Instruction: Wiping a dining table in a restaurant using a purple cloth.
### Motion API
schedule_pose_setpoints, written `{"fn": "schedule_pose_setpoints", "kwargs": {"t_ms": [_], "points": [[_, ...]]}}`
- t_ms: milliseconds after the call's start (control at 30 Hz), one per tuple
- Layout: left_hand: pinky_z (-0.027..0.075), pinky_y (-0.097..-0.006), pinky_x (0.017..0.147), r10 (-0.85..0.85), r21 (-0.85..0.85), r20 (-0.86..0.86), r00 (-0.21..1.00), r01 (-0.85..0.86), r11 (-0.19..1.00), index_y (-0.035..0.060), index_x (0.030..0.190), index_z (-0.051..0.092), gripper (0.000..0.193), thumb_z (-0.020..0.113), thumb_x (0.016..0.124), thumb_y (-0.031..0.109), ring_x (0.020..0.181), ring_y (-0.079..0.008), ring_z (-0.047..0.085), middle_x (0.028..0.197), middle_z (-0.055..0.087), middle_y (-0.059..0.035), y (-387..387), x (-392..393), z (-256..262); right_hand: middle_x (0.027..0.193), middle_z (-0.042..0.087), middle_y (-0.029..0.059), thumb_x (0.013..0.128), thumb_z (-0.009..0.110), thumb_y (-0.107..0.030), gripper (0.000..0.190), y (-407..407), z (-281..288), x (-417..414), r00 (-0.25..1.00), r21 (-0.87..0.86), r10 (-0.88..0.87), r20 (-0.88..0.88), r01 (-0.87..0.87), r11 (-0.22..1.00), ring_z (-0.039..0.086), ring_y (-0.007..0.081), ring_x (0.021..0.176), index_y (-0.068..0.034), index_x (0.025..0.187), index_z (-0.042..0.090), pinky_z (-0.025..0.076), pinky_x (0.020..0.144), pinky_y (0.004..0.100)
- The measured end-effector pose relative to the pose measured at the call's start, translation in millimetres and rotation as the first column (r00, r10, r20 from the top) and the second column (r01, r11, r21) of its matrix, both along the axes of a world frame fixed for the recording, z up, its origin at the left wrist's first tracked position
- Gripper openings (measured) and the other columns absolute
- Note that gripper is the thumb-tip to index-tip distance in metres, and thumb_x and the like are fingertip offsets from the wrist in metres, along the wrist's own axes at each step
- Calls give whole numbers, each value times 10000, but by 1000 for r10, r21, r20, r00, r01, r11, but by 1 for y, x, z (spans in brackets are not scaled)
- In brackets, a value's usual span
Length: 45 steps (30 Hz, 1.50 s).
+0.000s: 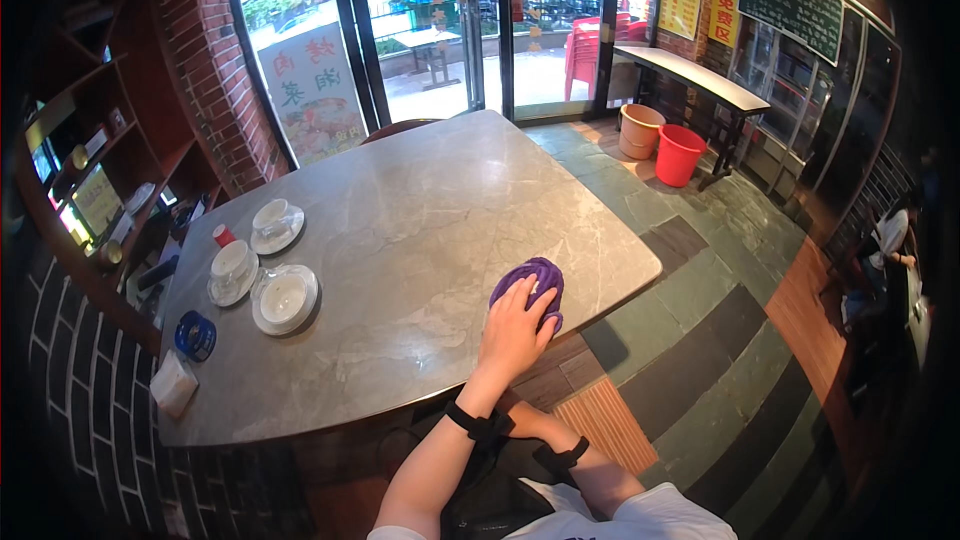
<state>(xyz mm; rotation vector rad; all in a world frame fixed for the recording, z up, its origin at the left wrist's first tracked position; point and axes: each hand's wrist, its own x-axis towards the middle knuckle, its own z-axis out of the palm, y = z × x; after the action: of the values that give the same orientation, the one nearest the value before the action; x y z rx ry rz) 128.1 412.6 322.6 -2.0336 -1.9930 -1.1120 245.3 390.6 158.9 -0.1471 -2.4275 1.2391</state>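
Note:
My left hand (pixel 516 322) lies palm down on a folded purple cloth (pixel 546 270), pressed to the grey marble-look tabletop (pixel 420 240) near its front right edge. Below the table edge, my right hand (pixel 519 417) is partly hidden behind the left wrist; its fingers cannot be made out. Black bands circle both wrists. At the table's left stand white bowls and glasses on saucers: one set at the back (pixel 276 240), one beside it (pixel 232 270) and one in front (pixel 285 300). A small red cup (pixel 223 235) is close by.
A blue ashtray (pixel 196 336) and a pack of tissues (pixel 174 384) sit at the table's left end. A chair back (pixel 397 127) shows behind the table. Orange (pixel 640 132) and red (pixel 681 156) buckets stand by a narrow side table (pixel 690 79). Another person (pixel 889 240) is at the far right.

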Motion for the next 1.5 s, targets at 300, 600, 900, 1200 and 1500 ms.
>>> {"fn": "schedule_pose_setpoints", "kwargs": {"t_ms": [300, 600, 900, 1200, 1500], "points": [[416, -510, 1187, -3, 6, -6, 1000, 3, 1000, 149, 1424, 679, 462, 712, 989, 301, 1450, -400, 507, 1568, 541, -212, 0, -1, -2, 1521, 548, 284, 933, 669, -250, 554, 5, -20, -1, 1000, -17, 26, 14, -26, 1000, 437, 466, 1465, 4, 1420, 596, 345, 1235, 513], [423, -516, 1185, 29, 7, -11, 1000, -29, 1000, 165, 1432, 677, 487, 723, 975, 326, 1450, -406, 510, 1574, 540, -210, -2, -5, -6, 1586, 495, 224, 890, 694, -165, 588, 8, -16, -3, 1000, 162, 26, 3, -27, 986, 362, 469, 1508, -78, 1466, 609, 334, 1243, 562], [415, -537, 1198, 138, -91, -73, 988, -145, 985, 173, 1475, 646, 543, 726, 969, 354, 1450, -444, 502, 1603, 508, -227, -50, -49, 3, 1598, 464, 225, 986, 722, -341, 636, 1, 23, 3, 989, 118, 14, 149, -32, 993, 405, 487, 1458, -156, 1567, 540, 367, 1205, 524], [404, -550, 1199, 321, -114, -63, 945, -326, 938, 144, 1475, 637, 542, 741, 963, 289, 1457, -479, 472, 1601, 493, -248, -134, -107, 9, 1440, 565, 241, 1044, 675, -458, 605, 2, 23, 5, 955, 24, 11, 295, -19, 1000, 450, 465, 1372, -140, 1547, 569, 378, 1195, 510], [389, -516, 1217, 530, -152, -46, 847, -530, 834, 128, 1468, 648, 509, 719, 971, 210, 1487, -451, 465, 1618, 490, -227, -203, -147, 17, 1337, 593, 209, 1035, 684, -482, 602, 0, 12, 2, 972, 49, -5, 233, -7, 999, 516, 406, 1191, -178, 1544, 575, 439, 1082, 474]]}}
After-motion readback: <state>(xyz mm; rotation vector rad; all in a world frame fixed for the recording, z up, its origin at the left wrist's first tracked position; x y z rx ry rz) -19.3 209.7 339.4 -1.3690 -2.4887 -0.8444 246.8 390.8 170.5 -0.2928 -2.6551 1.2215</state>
